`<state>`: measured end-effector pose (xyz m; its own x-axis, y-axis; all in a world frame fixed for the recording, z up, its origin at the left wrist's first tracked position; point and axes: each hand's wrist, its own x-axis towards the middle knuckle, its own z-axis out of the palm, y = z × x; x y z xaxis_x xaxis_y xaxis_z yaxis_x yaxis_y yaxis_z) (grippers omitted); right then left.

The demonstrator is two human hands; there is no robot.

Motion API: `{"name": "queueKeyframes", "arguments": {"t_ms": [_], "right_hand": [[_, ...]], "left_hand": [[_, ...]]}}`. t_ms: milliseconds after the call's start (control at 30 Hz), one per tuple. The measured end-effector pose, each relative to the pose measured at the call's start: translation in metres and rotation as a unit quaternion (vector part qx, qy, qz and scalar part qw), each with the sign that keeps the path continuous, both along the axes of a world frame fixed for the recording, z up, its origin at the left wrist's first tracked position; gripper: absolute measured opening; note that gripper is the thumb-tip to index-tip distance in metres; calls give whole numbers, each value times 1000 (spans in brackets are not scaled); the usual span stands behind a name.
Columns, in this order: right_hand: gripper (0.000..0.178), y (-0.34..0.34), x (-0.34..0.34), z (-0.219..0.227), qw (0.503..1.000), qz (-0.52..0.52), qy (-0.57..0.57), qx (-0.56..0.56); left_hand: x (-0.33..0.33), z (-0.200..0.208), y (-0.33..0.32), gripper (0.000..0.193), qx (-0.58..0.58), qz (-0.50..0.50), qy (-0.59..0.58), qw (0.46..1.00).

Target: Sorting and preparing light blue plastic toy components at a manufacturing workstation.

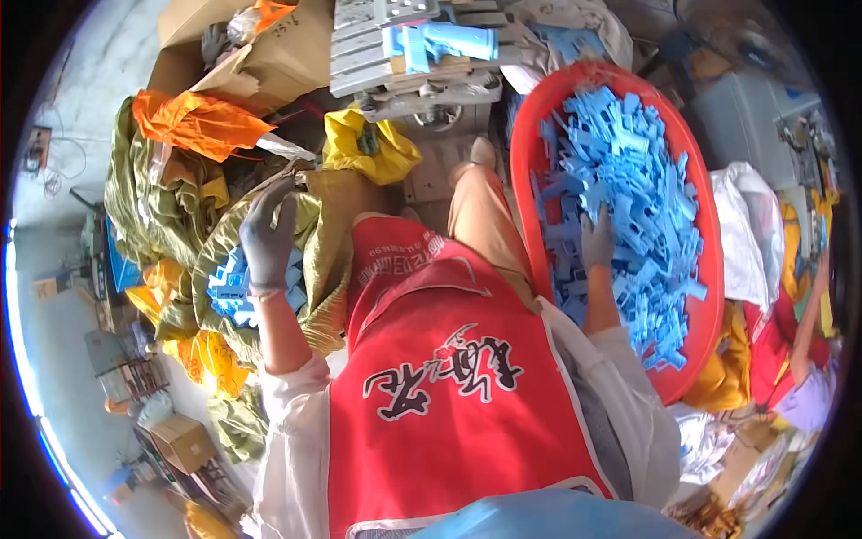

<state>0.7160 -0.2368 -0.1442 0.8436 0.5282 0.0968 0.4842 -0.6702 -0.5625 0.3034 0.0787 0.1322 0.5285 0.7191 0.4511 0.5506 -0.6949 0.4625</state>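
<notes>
My left hand [269,238], in a grey glove, is raised over an olive woven sack [325,269]. Its fingers are stretched upward and I see nothing in them. Inside the sack, partly hidden by that hand, lie blue plastic pieces [232,289]. My right hand [596,241], also gloved in grey, reaches into a big red oval tub [706,260]. Its fingers are a little apart, against a heap of light-blue plastic toy-pistol parts [660,211]. Whether its fingertips touch a part is hard to make out.
Ahead is a grey slatted stand [355,67] bearing a blue toy pistol [453,42]. At the far left are an open cardboard box [296,54] and an orange bag [197,124]. A yellow bag [370,144] lies by the sack. Another person's arm [811,319] shows at the right.
</notes>
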Motion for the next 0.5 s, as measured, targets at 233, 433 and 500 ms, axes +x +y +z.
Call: {"name": "queueKeyframes", "arguments": {"t_ms": [233, 433, 500], "right_hand": [[46, -8, 6, 48, 991, 45, 73, 99], [47, 21, 0, 120, 936, 118, 233, 238], [48, 46, -9, 161, 927, 114, 232, 271]], "left_hand": [[105, 35, 50, 29, -10, -106, -53, 993], [178, 48, 86, 39, -15, -163, 37, 986], [182, 49, 99, 38, -13, -241, 29, 970]]}}
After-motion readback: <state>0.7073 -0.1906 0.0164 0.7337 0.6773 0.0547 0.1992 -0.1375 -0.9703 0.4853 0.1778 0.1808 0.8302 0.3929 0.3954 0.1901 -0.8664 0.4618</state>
